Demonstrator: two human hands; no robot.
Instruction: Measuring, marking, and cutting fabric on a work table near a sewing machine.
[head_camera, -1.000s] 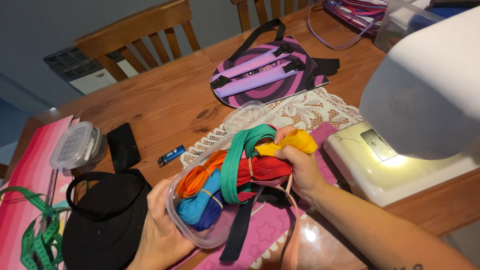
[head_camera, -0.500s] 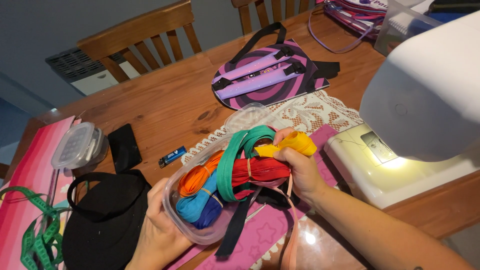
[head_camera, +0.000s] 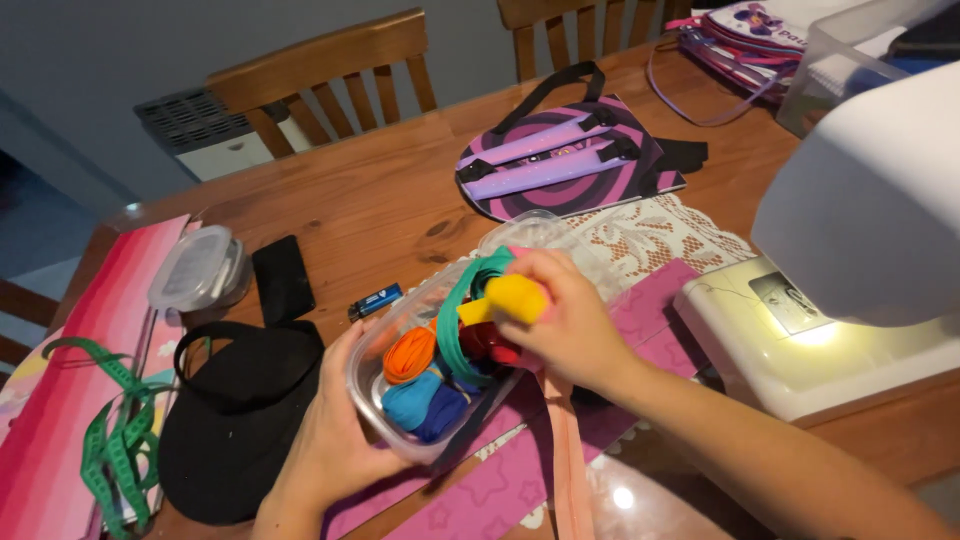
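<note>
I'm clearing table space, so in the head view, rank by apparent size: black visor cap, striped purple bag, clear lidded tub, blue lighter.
1. Striped purple bag and black visor cap: look alike; cap sits nearer, so unsure.
2. Clear lidded tub.
3. Blue lighter.

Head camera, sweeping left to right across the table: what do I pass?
Green measuring tape → clear lidded tub → black visor cap → left hand → clear container of coloured ribbons → right hand → white sewing machine.

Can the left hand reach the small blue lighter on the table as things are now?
Probably yes, but not freely: the left hand holds the clear container. The blue lighter lies just beyond it on bare wood, uncovered.
</note>
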